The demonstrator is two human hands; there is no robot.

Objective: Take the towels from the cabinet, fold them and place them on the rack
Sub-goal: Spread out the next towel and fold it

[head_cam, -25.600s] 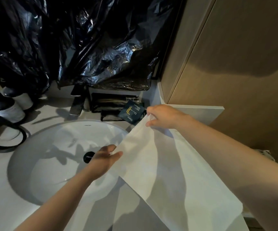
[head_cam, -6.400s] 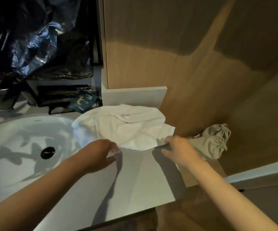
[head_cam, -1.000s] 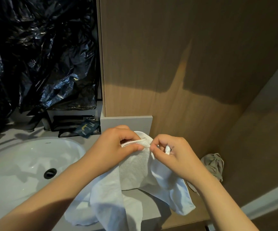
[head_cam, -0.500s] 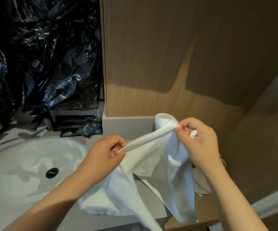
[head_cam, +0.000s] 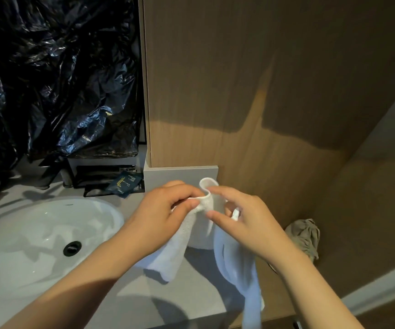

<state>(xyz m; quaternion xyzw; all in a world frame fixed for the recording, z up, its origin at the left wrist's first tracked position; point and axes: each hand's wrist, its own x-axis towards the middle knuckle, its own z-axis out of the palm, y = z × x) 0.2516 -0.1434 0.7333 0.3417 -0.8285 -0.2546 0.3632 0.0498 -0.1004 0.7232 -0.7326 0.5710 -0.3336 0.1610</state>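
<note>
A white towel point(head_cam: 235, 260) is held in the air between both hands, above the right end of a grey counter point(head_cam: 191, 293). Its top edge is bunched into a small upright loop between the two hands; from there one part hangs down below the left hand and ends just over the counter, while a longer part drops below the right hand, past the counter's front edge and out of view.

The left hand point(head_cam: 163, 210) has its fingers curled, with the thumb and fingertips pinching the bunched edge. The right hand point(head_cam: 243, 217) faces it, nearly touching: its forefinger lies against the loop, its thumb reaches toward the fabric, and its other fingers are curled round a small fold of towel.

To the left, a white oval sink point(head_cam: 37, 233) with a dark drain point(head_cam: 72, 248) is set into the counter. Behind the sink a dark blue packet point(head_cam: 126, 185) leans on a black tray point(head_cam: 101, 174), below a crumpled black plastic sheet point(head_cam: 61, 79). A wooden panel point(head_cam: 262, 91) rises behind the hands. A crumpled beige cloth point(head_cam: 304, 236) lies to the right of the counter, against the panel.
</note>
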